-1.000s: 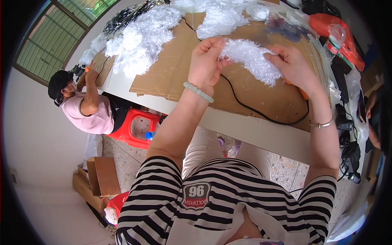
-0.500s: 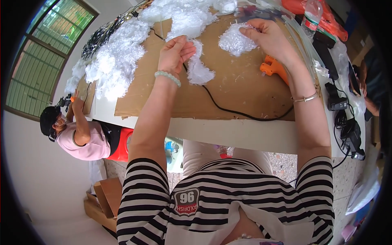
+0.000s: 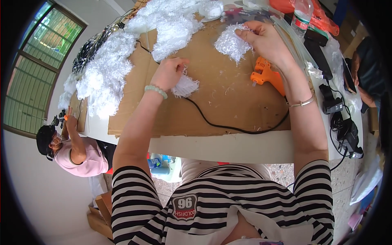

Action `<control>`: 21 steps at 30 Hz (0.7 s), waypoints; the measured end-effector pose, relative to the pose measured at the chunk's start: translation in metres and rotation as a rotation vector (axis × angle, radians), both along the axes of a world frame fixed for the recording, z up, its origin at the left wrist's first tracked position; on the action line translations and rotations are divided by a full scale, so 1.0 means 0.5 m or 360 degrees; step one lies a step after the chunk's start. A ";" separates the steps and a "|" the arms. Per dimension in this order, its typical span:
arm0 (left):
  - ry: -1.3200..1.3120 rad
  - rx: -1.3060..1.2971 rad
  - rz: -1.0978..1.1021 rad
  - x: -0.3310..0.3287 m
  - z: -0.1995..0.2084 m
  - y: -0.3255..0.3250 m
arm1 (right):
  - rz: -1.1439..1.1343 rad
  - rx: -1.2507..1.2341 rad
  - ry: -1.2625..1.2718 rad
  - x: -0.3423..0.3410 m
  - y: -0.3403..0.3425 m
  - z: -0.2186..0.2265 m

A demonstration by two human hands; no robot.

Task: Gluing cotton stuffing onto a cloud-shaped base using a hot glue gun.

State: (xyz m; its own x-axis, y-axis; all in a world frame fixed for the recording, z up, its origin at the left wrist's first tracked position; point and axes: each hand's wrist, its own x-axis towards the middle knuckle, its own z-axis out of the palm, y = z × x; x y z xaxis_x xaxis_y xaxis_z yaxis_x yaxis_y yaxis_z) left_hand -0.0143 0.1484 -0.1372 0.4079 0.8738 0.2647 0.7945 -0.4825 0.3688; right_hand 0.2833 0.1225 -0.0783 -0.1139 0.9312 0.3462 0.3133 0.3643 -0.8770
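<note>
My right hand point(image 3: 265, 43) pinches a shaggy white tinsel piece point(image 3: 232, 44) by its upper right edge, above the cardboard. Toward the left, my left hand point(image 3: 168, 74) has its fingers curled in at the top of a smaller white tinsel strip point(image 3: 188, 86). The strip's lower end shows beneath the hand, while the fingertips are partly hidden. Beside my right forearm lies an orange glue gun point(image 3: 267, 75), its nozzle pointing left. From it a black cord point(image 3: 220, 124) curves across the cardboard and passes under the small strip.
A large heap of white tinsel point(image 3: 104, 75) covers the table's far left. The cardboard sheet point(image 3: 228, 104) lies on the white table point(image 3: 220, 148). A plastic bottle point(image 3: 301, 18), red bag point(image 3: 326, 22) and black power adapters point(image 3: 347, 134) line the right. A person in pink point(image 3: 83, 157) works at left.
My left hand has come down toward me, and its spread fingers have curled in at the small strip. The piece in my right hand has turned slightly. The whole view has shifted a little.
</note>
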 end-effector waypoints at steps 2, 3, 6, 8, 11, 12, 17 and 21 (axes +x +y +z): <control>-0.0215 0.0115 0.0028 -0.007 0.001 0.037 | 0.0001 0.0002 0.0003 -0.006 0.005 -0.006; -0.0428 0.0204 0.0043 -0.006 0.003 0.062 | 0.0008 -0.0027 0.0030 -0.008 0.005 -0.010; -0.0680 0.0059 0.0359 0.020 0.057 0.132 | 0.0015 -0.0086 0.0063 -0.014 -0.008 -0.002; -0.0661 0.0061 0.0363 0.013 0.064 0.186 | 0.0099 -0.0135 0.0020 -0.025 -0.019 0.013; -0.0795 0.0173 0.0439 -0.001 0.080 0.204 | 0.0116 -0.0107 0.0019 -0.035 -0.019 0.014; -0.0954 0.0289 0.0517 -0.006 0.089 0.203 | 0.0117 -0.0117 -0.0009 -0.037 -0.019 0.015; -0.0911 -0.0063 0.0328 0.073 0.130 0.037 | -0.0038 -0.0232 0.0280 -0.035 -0.016 -0.001; -0.0892 0.0140 -0.0214 0.143 0.077 -0.106 | 0.0039 -0.0337 0.0455 -0.078 -0.042 0.001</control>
